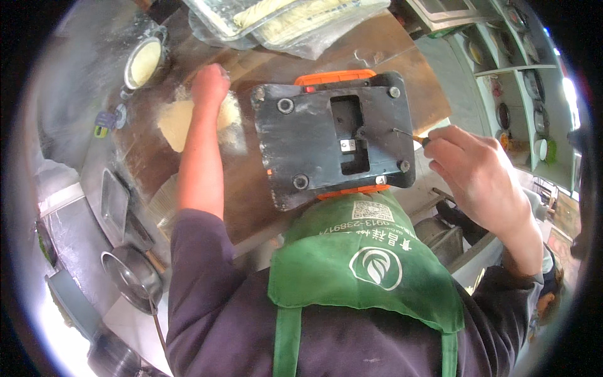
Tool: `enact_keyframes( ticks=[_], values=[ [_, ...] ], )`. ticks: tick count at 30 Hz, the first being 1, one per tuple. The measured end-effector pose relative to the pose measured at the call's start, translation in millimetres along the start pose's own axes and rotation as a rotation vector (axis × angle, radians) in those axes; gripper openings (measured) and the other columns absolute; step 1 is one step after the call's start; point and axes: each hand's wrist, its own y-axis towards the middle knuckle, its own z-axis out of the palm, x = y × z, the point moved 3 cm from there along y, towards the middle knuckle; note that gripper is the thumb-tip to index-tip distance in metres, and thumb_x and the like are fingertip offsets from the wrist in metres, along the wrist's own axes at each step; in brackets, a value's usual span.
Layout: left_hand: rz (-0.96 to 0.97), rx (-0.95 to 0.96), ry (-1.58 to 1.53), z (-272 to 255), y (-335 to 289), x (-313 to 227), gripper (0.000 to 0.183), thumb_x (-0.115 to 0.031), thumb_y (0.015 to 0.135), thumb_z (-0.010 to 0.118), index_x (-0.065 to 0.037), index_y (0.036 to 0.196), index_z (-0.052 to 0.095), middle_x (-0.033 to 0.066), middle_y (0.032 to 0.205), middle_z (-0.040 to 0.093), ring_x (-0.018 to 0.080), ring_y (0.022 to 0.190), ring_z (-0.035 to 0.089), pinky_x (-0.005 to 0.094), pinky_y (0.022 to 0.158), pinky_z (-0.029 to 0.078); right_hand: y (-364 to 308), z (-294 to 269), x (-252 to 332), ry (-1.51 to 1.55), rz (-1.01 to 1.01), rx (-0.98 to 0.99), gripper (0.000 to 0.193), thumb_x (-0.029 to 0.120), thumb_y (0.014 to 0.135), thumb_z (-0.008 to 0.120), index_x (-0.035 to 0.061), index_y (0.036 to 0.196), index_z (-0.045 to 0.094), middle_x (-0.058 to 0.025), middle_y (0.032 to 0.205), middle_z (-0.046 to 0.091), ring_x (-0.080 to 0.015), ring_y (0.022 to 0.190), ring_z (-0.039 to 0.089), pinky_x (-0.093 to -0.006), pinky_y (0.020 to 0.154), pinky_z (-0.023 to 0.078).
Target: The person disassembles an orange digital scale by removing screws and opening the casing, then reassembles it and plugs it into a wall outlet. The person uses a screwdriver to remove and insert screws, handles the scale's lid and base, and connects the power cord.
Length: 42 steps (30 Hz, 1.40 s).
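Note:
A black machine base (314, 141) lies underside up on the wooden table in front of me, with round feet at its corners and orange parts along two sides. A deep recess opens in its middle, with a small white piece inside. From the right, my right hand (471, 163) grips a thin screwdriver (410, 135), whose shaft reaches over the base's right part; whether the tip touches is unclear. Past the base's left side, my left hand (210, 85) is closed above the table beside pale flour (176, 122). What its fingers hold, if anything, is hidden.
Plastic-covered trays (289, 25) of pale dough stand at the far edge. A bowl of flour (144, 63) sits far left. A pan (130, 273) lies low on the left; shelves with dishes (524, 94) rise on the right. My green apron (358, 257) touches the near side.

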Motion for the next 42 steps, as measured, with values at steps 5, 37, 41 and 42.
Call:
enact_keyframes(
  ticks=[5, 37, 41, 42],
  values=[
    [0.168, -0.174, -0.128, 7, -4, -6, 0.028, -0.022, 0.089, 0.065, -0.012, 0.114, 0.072, 0.0168, 0.112, 0.072, 0.0398, 0.103, 0.068, 0.0497, 0.09, 0.055, 3, 3, -4, 0.043, 0.041, -0.155, 0.013, 0.003, 0.083, 0.07, 0.0029, 0.093, 0.061, -0.015, 0.083, 0.061, -0.0381, 0.075, 0.064, -0.0439, 0.067, 0.053],
    [0.851, 0.454, -0.503, -71, -160, -220, 0.021, -0.015, 0.095, 0.06, 0.0, 0.104, 0.072, 0.0166, 0.105, 0.072, 0.0337, 0.102, 0.068, 0.0422, 0.092, 0.052, -24, 22, -37, 0.333, 0.296, -0.467, 0.015, 0.005, 0.081, 0.074, 0.0005, 0.091, 0.064, -0.0179, 0.079, 0.066, -0.0353, 0.071, 0.064, -0.0402, 0.066, 0.049],
    [0.831, 0.488, -0.439, -71, -157, -228, 0.024, -0.018, 0.095, 0.06, -0.001, 0.105, 0.073, 0.0169, 0.106, 0.073, 0.0336, 0.105, 0.068, 0.0422, 0.093, 0.052, -27, 24, -34, 0.331, 0.257, -0.491, 0.015, 0.004, 0.081, 0.073, 0.0006, 0.092, 0.064, -0.0182, 0.082, 0.066, -0.0364, 0.074, 0.065, -0.0412, 0.068, 0.05],
    [0.819, 0.515, -0.425, -72, -157, -229, 0.024, -0.018, 0.095, 0.06, -0.001, 0.105, 0.074, 0.017, 0.106, 0.073, 0.0337, 0.105, 0.068, 0.0422, 0.093, 0.052, -27, 25, -34, 0.332, 0.253, -0.496, 0.015, 0.004, 0.081, 0.073, 0.0005, 0.092, 0.064, -0.0183, 0.082, 0.066, -0.0366, 0.075, 0.065, -0.0414, 0.068, 0.05]
  ],
)
